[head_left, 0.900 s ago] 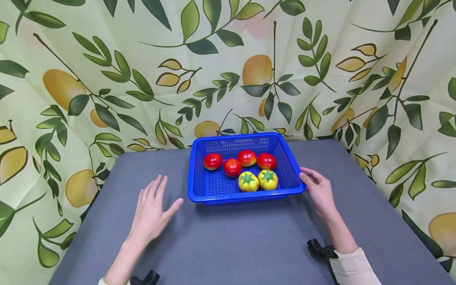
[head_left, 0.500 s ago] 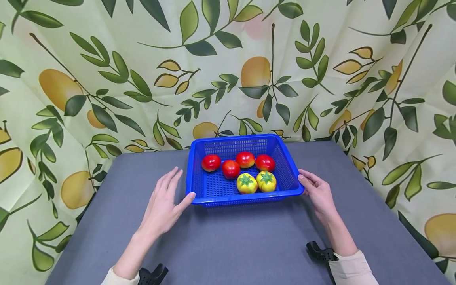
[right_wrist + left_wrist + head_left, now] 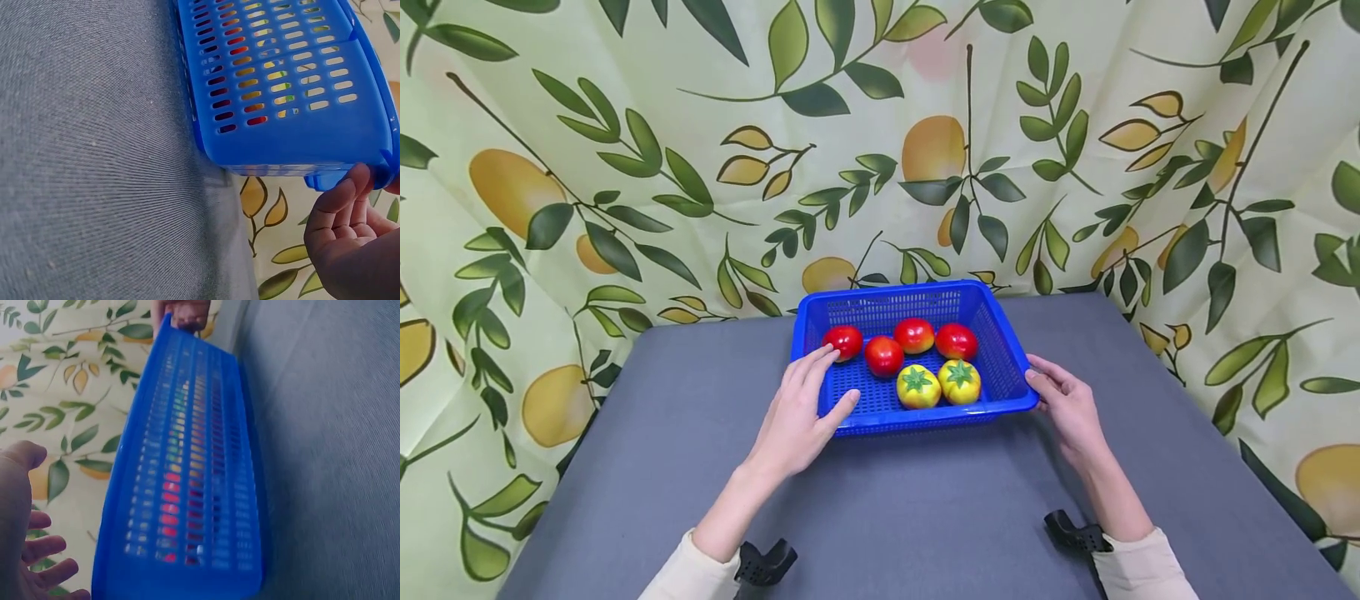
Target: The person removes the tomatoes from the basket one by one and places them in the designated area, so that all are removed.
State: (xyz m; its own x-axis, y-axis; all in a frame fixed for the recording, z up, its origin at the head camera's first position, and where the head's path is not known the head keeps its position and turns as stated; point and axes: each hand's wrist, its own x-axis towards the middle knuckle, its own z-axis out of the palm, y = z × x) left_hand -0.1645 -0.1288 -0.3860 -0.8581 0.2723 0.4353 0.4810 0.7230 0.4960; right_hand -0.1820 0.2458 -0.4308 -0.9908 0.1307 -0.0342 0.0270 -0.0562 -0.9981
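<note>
A blue plastic basket stands on the grey table. Inside it lie several glossy red round fruits and two yellow ones with green star-shaped tops. My right hand grips the rim at the basket's right side, which the right wrist view shows as fingers and thumb curled at the rim corner. My left hand hovers over the left front corner and hides part of that rim. Its fingers are spread and hold nothing; a fingertip overlaps the leftmost red fruit in the head view.
A grey cloth covers the table. Behind and at both sides hangs a curtain printed with leaves and fruit. A black wrist camera mount sits on the left wrist, another on the right.
My left hand has moved right and forward, from beside the basket to over its left front corner. My right hand stays on the right rim. The basket and fruits look about where they were.
</note>
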